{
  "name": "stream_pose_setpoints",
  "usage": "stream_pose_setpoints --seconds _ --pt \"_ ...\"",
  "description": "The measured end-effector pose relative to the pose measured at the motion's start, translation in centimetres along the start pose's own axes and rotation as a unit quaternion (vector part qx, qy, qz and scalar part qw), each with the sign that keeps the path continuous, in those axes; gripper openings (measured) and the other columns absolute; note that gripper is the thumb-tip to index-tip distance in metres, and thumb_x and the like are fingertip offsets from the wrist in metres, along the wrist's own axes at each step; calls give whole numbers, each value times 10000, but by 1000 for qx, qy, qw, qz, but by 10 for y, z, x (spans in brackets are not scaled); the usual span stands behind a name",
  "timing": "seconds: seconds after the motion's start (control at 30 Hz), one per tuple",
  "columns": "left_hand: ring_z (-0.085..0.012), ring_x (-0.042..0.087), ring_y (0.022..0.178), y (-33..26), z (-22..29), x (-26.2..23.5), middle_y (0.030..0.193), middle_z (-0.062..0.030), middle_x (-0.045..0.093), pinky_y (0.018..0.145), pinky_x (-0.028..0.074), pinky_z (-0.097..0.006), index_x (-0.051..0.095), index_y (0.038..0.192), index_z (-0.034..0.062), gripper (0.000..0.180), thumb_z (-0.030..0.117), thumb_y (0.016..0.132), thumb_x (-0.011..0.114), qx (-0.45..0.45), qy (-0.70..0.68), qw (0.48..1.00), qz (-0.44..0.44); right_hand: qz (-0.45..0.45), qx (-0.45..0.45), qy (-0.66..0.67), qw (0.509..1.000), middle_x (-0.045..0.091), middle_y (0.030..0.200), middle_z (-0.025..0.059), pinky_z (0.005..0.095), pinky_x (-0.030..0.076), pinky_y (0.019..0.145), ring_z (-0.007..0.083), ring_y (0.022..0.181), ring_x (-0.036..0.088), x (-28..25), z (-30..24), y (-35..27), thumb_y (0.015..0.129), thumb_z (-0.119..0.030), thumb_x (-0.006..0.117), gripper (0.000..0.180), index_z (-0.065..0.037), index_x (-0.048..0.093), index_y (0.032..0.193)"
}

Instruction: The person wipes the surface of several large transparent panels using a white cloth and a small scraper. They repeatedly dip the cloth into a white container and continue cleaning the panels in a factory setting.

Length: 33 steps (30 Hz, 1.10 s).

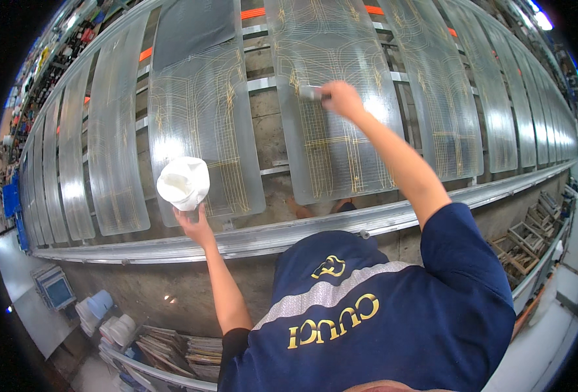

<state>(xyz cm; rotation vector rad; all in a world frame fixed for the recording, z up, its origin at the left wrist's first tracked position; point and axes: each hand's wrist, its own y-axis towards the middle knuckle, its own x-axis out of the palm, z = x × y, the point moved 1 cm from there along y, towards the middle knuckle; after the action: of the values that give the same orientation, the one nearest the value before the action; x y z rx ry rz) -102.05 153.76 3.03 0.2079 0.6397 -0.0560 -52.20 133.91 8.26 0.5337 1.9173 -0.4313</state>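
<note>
Because the right hand is closing over its tool, only a short grey-white end is showing, and I cannot tell what kind of tool it is. That end is touching a clear panel printed with thin gold lines, near the panel's upper middle. The left hand is gripping a white cup from below, and the cup is covering part of the neighbouring panel; what is inside is looking white and is hard to make out.

The panels are lying side by side on a long rack of metal rails, curving off to both sides. About a dozen are countable before the far ones are blurring together at the rim. Under the rack, a foot is showing through the gap, partly hidden by the front rail. The person's dark blue shirt is blocking the lower middle of the view.

At lower left, a shelf is holding stacked papers, with several white and pale blue cups just beside it; their number is unclear. At right, wooden frames are stacking up, cut off by the rim.
</note>
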Motion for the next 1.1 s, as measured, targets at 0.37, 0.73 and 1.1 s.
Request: stream_pose_setpoints --seconds 0.37,0.73,1.1 --pt "-293 512 871 -68 -30 -11 963 -138 537 799 420 -434 494 1233 -3 415 327 1000 588 -50 79 996 -8 -64 -6 51 997 722 1097 63 376 529 927 270 1072 648 -23 -58 -82 702 -71 745 433 -184 738 1120" --pt "-293 533 810 -90 -15 -14 880 -107 541 782 408 -439 522 1190 18 402 359 987 591 25 168 983 -70 53 -85 37 994 706 1169 52 421 523 909 292 1076 640 31 -19 -65 674 -37 706 513 -195 724 1162" --pt "-282 566 833 -92 -13 -18 932 -117 602 811 406 -418 540 1149 35 359 353 991 593 32 210 974 -76 70 -80 50 993 707 1187 29 402 516 955 240 1108 651 1 -62 -216 623 -11 708 584 -232 730 1163"
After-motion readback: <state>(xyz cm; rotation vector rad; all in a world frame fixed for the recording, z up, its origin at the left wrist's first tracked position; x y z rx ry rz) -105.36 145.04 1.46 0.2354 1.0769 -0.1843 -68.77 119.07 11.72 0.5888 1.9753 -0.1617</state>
